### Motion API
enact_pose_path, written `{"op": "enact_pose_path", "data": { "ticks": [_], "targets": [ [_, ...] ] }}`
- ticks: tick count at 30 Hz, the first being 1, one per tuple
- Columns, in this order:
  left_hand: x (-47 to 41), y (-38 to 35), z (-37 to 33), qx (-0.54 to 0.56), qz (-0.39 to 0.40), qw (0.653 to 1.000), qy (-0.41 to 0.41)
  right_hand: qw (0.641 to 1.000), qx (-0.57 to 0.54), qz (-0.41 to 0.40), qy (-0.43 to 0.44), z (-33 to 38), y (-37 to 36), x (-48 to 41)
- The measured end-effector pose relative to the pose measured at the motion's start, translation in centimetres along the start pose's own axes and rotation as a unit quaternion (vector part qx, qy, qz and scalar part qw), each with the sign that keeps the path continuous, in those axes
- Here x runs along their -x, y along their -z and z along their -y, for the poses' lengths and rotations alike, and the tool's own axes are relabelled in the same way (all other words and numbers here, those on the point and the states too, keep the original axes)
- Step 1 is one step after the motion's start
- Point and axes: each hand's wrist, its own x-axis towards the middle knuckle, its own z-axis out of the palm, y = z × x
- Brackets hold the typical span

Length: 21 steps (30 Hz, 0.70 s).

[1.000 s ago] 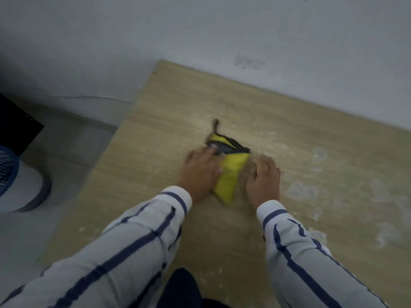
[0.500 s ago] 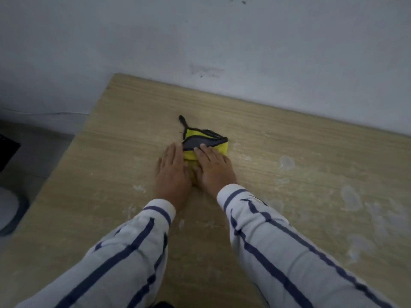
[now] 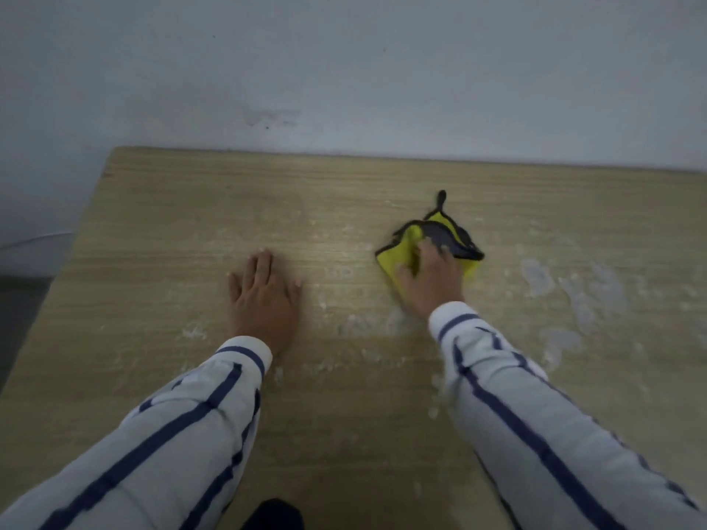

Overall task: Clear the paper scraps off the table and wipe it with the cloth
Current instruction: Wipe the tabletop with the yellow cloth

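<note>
1. Looking down from the head camera, you see your left hand [image 3: 264, 296] lying flat on the table [image 3: 183, 216], fingers straight and together, holding nothing.
2. Your right hand [image 3: 430, 279] sits on the cloth [image 3: 398, 256], fingers bent and digging into its folds, thumb on the yellow side.
3. That cloth, yellow with dark edging, lies bunched right of centre on the table, well apart from your left hand, its dark loop [image 3: 442, 197] pointing toward the wall [image 3: 344, 70].
4. White smears [image 3: 539, 277] mark the wood right of the cloth and between your striped sleeves [image 3: 183, 434].
</note>
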Motion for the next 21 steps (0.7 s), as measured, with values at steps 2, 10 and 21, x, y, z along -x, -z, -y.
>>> {"op": "enact_pose_path", "data": {
  "ticks": [2, 10, 21],
  "targets": [
    [1.1, -0.3, -0.9, -0.011, 0.012, 0.999, -0.043, 0.997, 0.068, 0.024, 0.031, 1.5, -2.2, 2.0],
    [7.5, -2.2, -4.2, -0.028, 0.067, 0.982, -0.175, 0.979, 0.087, -0.038, -0.179, -7.0, 0.0, 12.1],
    [14.8, -2.1, -5.4, -0.058, 0.142, 0.944, -0.293, 0.98, 0.091, -0.042, -0.173, -6.8, -2.0, 24.1]
  ]
}}
